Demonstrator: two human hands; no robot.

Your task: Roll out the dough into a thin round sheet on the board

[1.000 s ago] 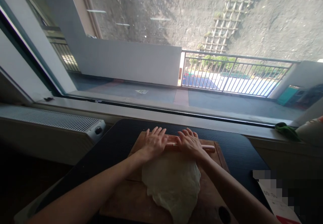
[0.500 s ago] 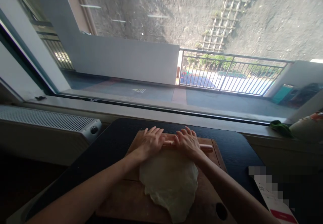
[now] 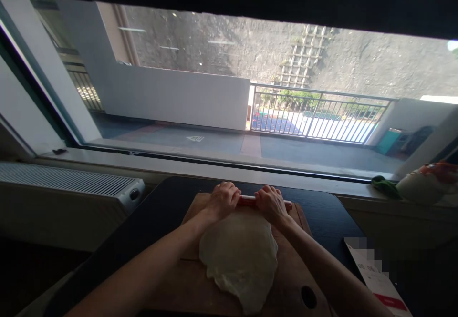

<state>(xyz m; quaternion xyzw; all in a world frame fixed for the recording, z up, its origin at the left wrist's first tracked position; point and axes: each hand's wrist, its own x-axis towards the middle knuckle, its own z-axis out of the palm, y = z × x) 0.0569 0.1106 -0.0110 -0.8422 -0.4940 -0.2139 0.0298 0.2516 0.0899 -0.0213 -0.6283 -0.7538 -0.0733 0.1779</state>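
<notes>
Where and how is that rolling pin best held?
Probably near both ends, from above on the near side: the rolling pin is a rod lying crosswise at the far end of the dough. The left hand and right hand curl over it, leaving its middle bare.

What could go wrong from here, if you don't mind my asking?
The dough might stick or tear, as the left hand and right hand hold the pin at its far end.
Its narrow tip reaches close to the near edge of the board and could slip over.
The right forearm might nudge the phone beside it.
</notes>
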